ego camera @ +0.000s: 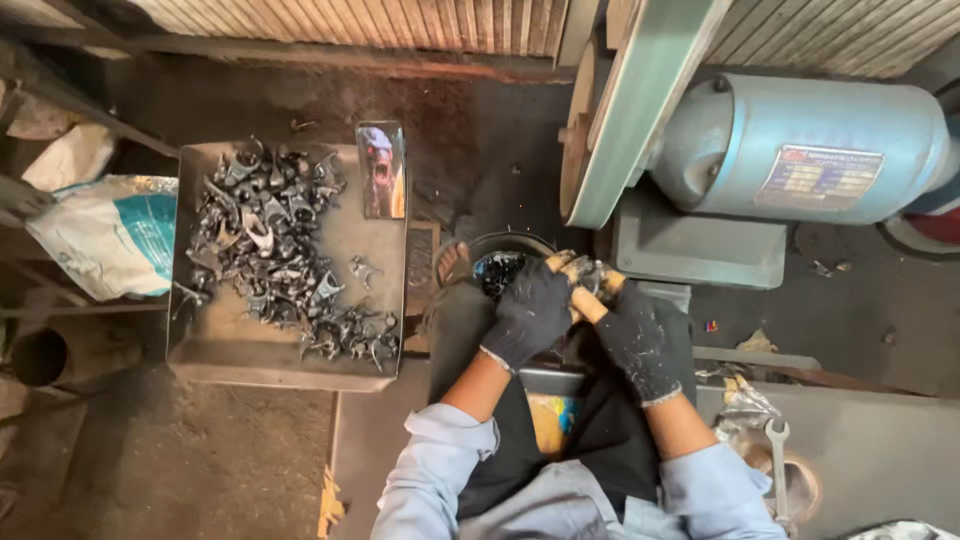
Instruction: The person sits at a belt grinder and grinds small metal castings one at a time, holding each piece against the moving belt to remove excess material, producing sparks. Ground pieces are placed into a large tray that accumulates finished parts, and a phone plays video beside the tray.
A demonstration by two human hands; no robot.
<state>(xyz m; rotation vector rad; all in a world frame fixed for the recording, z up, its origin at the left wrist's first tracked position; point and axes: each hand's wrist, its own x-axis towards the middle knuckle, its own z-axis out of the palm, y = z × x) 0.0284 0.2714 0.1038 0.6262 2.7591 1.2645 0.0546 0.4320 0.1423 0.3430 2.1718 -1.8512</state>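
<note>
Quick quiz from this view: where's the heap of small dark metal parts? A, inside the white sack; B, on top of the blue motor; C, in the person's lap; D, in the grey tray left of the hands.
D: the metal parts lie piled in the grey tray, left of the gloved left hand and right hand.

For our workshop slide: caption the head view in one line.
Two gloved hands, left hand and right hand, grip a wooden stick beside a tray of metal parts.

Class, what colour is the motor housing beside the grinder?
Pale blue motor housing, clearest in the head view.
</note>
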